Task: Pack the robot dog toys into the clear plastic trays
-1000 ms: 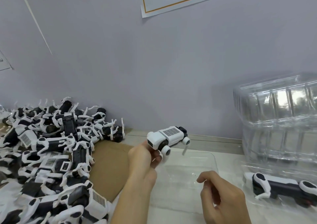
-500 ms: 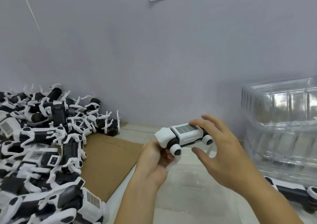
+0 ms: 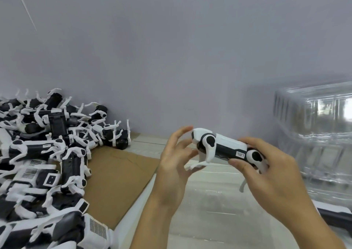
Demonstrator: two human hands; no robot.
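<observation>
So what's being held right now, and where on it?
One robot dog toy: the right hand grips its rear end at the hip, and the left hand's fingers touch its front end.

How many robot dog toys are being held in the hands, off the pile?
1. The robot dog toy is held above the clear tray: the right hand grips its rear, the left hand touches its front. The pile lies left.

One held robot dog (image 3: 226,147); uncountable pile (image 3: 43,153).

Labels on the robot dog toys (image 3: 222,147) are too blurred to read.
</observation>
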